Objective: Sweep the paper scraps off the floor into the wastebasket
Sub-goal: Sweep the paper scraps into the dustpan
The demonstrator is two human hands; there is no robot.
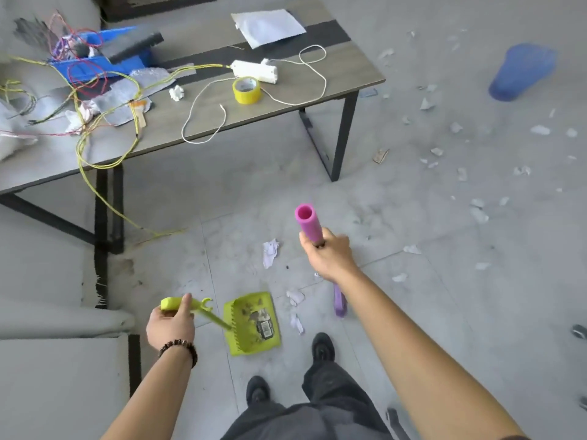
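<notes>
My left hand (pixel 170 323) grips the yellow-green handle of a dustpan (pixel 252 323) that rests on the floor in front of my feet; some scraps and a printed label lie in its tray. My right hand (pixel 328 255) grips a broom by its pink handle (pixel 308 222), and the purple broom head (pixel 340 304) touches the floor just right of the dustpan. White paper scraps (pixel 270 252) lie around the dustpan, and many more scraps (pixel 476 211) are scattered to the right. A blue wastebasket (pixel 522 73) lies tipped on its side at the far right.
A low grey table (pixel 349 74) with black legs stands ahead on the left, carrying wires, yellow tape, a white power strip, paper and a blue tray. A yellow wire (pixel 108 204) hangs from it to the floor. Grey sofa cushions (pixel 60 376) fill the left.
</notes>
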